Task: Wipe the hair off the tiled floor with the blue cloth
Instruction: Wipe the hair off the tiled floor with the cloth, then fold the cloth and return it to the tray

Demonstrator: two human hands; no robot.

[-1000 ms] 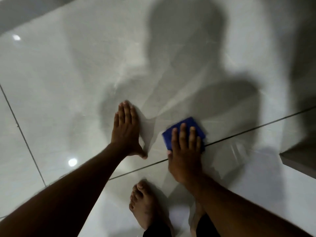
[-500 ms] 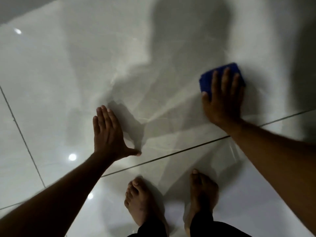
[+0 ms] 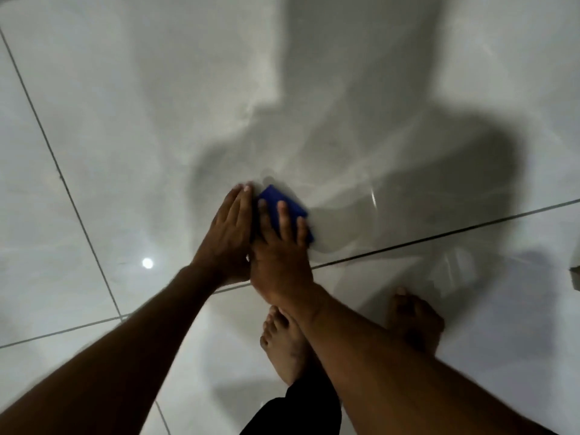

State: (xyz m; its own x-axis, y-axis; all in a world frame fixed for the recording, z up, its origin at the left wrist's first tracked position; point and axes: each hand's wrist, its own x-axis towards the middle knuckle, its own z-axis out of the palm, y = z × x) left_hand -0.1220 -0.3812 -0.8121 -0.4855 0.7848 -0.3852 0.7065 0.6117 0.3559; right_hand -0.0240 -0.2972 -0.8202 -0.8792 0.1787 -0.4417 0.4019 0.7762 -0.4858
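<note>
The blue cloth [image 3: 272,203] lies flat on the glossy grey tiled floor [image 3: 125,136], mostly covered by my right hand [image 3: 279,246], which presses down on it with fingers spread. My left hand [image 3: 227,233] rests flat on the floor, fingers together, its edge right against the right hand and the cloth's left side. No hair can be made out on the tiles; my shadow darkens the floor around the hands.
My bare feet [image 3: 284,343] stand just behind the hands, the right foot [image 3: 414,318] in shadow. Dark grout lines [image 3: 439,235] cross the floor. A pale object's corner [image 3: 576,271] pokes in at the right edge.
My right hand has swept the cloth from the far right back toward the left until it meets my left hand. The left hand stays flat on the floor.
</note>
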